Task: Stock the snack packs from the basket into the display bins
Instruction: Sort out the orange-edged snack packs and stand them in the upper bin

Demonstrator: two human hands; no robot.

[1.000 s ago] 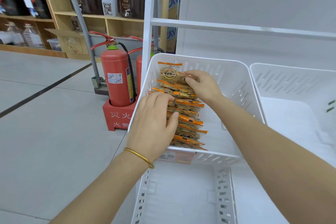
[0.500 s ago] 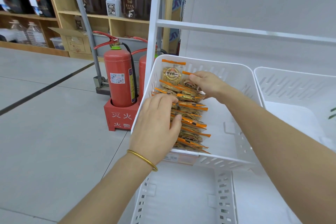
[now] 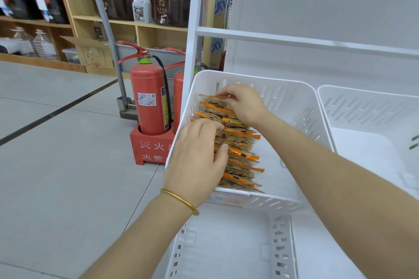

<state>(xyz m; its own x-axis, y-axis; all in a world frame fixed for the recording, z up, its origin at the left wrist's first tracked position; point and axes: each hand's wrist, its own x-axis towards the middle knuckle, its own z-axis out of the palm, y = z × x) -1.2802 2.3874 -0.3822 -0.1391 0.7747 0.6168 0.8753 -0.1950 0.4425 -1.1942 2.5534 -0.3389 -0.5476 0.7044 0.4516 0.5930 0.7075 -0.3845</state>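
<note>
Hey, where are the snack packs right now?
Head view: the snack packs stand in a row along the left side of the white bin, beside the red fire extinguisher.

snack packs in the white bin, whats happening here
A person is tidying a row of orange-edged snack packs standing along the left side of a white display bin. The left hand grips the middle of the row from its left side, while the right hand pinches the pack at the far end with its fingers. The right half of this bin holds no packs yet.
</note>
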